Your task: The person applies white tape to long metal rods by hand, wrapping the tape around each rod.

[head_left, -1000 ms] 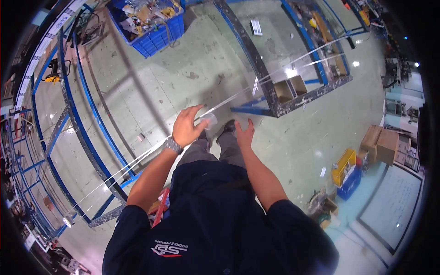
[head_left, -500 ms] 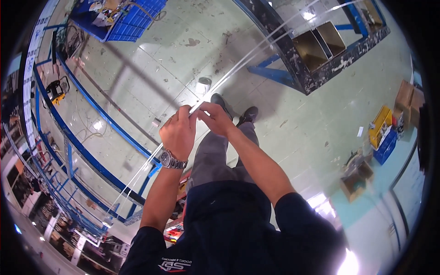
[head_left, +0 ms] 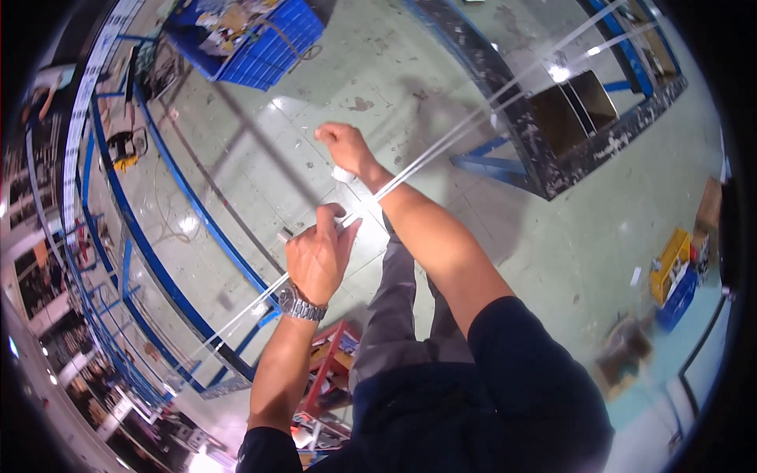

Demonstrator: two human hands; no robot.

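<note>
Long thin white strips [head_left: 445,143] run slantwise across the view from lower left to upper right. My left hand [head_left: 315,256], with a metal watch on its wrist, is closed around them, thumb and forefinger on either side. My right hand [head_left: 345,148] is beyond the strips, its fingers curled in. What those fingers hold, if anything, is hidden. At its wrist the right forearm crosses the strips. A small white thing [head_left: 343,174] shows beside that wrist, too unclear to name.
Blue metal racks [head_left: 185,189] stand on the left. A blue crate [head_left: 264,55] of scraps sits at the far side. To the far right is a dark, worn frame [head_left: 544,169] with blue legs. Yellow and blue bins [head_left: 673,296] lie at right; a red shelf [head_left: 327,359] stands near me.
My right hand has left the strips beside my left hand and moved forward past them, fingers curled. My left hand stays on the strips. The view has shifted, moving the surroundings rightward and down.
</note>
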